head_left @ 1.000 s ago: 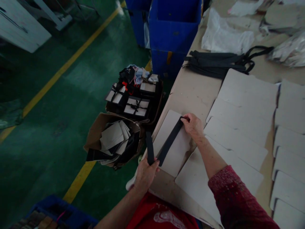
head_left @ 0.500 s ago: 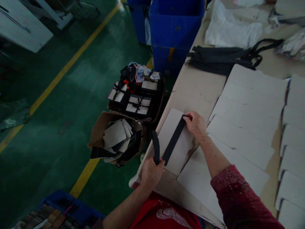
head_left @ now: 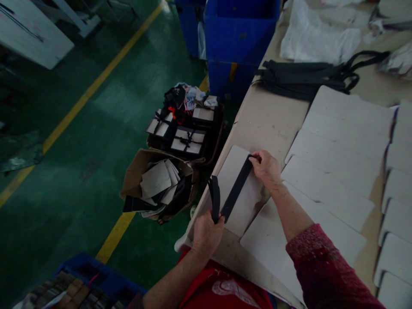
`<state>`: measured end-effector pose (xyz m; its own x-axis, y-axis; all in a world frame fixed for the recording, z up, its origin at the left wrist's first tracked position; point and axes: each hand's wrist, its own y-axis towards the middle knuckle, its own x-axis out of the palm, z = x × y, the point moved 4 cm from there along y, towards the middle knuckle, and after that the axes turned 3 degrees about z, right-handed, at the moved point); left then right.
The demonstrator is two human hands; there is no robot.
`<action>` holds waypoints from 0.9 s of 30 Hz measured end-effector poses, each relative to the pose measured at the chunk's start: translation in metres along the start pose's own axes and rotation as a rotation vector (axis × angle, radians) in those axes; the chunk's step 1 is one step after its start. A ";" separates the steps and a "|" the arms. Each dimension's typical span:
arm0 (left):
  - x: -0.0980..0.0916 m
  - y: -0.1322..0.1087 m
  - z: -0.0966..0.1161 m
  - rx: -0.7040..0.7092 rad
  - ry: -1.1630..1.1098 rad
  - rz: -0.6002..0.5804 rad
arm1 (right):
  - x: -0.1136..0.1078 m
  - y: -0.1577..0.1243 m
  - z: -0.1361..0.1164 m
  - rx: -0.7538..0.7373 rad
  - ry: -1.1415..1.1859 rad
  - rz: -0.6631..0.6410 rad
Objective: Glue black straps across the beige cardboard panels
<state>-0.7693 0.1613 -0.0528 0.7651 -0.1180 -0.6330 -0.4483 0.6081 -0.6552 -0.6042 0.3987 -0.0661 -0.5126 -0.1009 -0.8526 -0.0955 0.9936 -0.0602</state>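
A black ribbon strip [head_left: 236,189] lies stretched diagonally across a white card sheet [head_left: 244,201] at the near left corner of the table. My right hand [head_left: 267,169] pinches the strip's far end against the card. My left hand [head_left: 206,234] is closed on the strip's near end, where the ribbon folds back and a loose tail [head_left: 215,197] stands up over the table edge. Several more white card sheets [head_left: 334,163] lie overlapped to the right.
A bundle of black ribbons [head_left: 302,77] and white bags [head_left: 318,36] lie at the table's far side. Blue crates [head_left: 238,38] stand beside the table. On the green floor sit a cardboard box of scraps [head_left: 157,184] and a box of ribboned packages [head_left: 186,128].
The loose tail of ribbon at my left hand has shifted slightly right, closer to the stretched strip. Both hands keep their grip; the view drifted a little.
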 end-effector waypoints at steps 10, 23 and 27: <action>-0.004 -0.004 0.011 0.014 0.236 0.028 | 0.001 0.000 -0.002 -0.062 -0.036 -0.002; 0.005 -0.017 0.017 0.307 0.374 0.027 | 0.003 -0.001 -0.002 -0.106 -0.036 -0.006; 0.010 -0.022 0.020 0.400 0.533 -0.063 | 0.008 -0.002 -0.005 -0.197 0.018 -0.085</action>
<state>-0.7422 0.1625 -0.0360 0.4050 -0.4720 -0.7831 -0.1260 0.8195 -0.5591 -0.6128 0.3961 -0.0703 -0.5104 -0.1869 -0.8394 -0.3034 0.9525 -0.0275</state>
